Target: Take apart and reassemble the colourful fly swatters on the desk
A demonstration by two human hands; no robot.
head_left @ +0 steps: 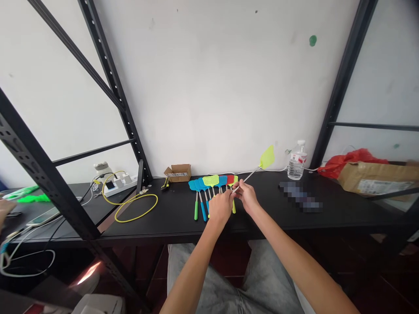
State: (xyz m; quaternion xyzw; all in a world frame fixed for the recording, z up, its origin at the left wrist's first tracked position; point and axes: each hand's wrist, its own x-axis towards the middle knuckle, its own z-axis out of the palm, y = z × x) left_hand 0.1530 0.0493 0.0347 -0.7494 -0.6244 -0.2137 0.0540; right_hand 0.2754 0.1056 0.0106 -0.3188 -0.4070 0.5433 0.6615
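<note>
Head view, sole entry: one yellow-green fly swatter (267,158), held above the bench (176,207), tilted, its head raised to the right. Left hand (220,206): closed about the lower end, the handle hidden within. Right hand (248,197): fingers pinching the shaft just beside the left. Behind and below: one row of fly swatters (210,180), heads overlapping in blue, yellow and red, handles toward the person; partly covered by the hands, so the count cannot be told. Left of the row: one small cardboard box (179,174), open. Right: one water bottle (296,165), upright and capped, near the wall. Step in hand, as judged: two-handed handling of a single swatter, apart from the row. Next move, as judged: calls for a steady grip on the thin shaft, its head turned clear of the bottle and the laid-out swatters undisturbed.
</note>
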